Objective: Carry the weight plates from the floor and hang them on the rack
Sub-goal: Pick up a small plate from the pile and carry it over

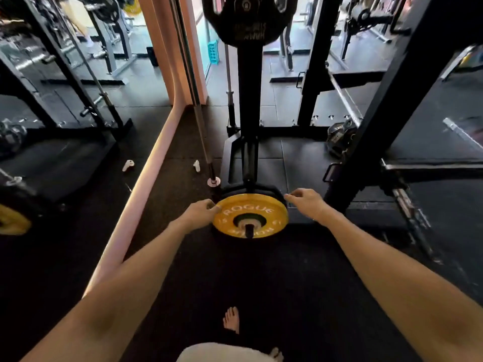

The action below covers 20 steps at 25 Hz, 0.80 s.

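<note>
Your left hand (200, 210) touches the near-left rim of the round yellow rubber weight plate (251, 215), fingers curled at its edge; whether they pinch it I cannot tell. Your right hand (305, 201) hangs loosely curled beside the opposite rim, holding nothing. The smooth, thick-edged disc sits low on the black steel peg (249, 229) of the rack, against a black plate. Press it fully home, then let go evenly.

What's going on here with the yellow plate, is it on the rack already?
A person is reaching both arms toward a round yellow weight plate that already sits on a low peg of the black metal rack, with a black plate behind it. The left hand touches its left edge; the right hand hovers at the right edge with fingers curled, gripping nothing visibly. Another black plate hangs higher up.
</note>
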Motion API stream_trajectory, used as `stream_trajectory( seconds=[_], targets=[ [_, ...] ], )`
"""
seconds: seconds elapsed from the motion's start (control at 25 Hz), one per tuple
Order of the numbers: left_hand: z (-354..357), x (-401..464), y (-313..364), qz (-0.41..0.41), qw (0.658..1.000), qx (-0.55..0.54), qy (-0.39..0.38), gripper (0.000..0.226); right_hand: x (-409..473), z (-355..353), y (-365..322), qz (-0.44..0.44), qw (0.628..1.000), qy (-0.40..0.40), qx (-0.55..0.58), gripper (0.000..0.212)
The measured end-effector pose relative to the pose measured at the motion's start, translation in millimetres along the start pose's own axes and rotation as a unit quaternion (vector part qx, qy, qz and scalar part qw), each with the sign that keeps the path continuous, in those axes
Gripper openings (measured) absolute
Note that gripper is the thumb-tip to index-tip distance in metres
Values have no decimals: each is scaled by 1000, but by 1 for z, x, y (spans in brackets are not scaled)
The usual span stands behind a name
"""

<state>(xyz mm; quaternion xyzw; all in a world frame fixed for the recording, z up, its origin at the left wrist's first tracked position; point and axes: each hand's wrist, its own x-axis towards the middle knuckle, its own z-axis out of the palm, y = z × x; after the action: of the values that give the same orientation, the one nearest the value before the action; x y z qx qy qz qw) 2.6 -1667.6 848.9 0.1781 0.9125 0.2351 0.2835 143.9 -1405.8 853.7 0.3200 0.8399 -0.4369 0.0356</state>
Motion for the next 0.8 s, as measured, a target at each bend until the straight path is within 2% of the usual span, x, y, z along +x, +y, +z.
stream_trajectory(
  seconds=[0.2,0.4,0.48,0.64,0.8],
  targets=[
    [88,-39,-77,-103,982,11,-158,44,-89,79,94,139,986,-94,4,32],
    [159,-83,-141,-112,955,60,-269,39,-187,159,156,291,948,-114,52,35],
    [177,-105,-160,-121,930,91,-335,40,-232,190,170,336,932,-119,59,34],
    [205,-132,-180,-68,892,193,-404,45,-305,221,194,411,903,-67,110,34],
    [233,-135,-167,5,843,310,-439,46,-372,232,228,480,853,40,202,31]
  ],
)
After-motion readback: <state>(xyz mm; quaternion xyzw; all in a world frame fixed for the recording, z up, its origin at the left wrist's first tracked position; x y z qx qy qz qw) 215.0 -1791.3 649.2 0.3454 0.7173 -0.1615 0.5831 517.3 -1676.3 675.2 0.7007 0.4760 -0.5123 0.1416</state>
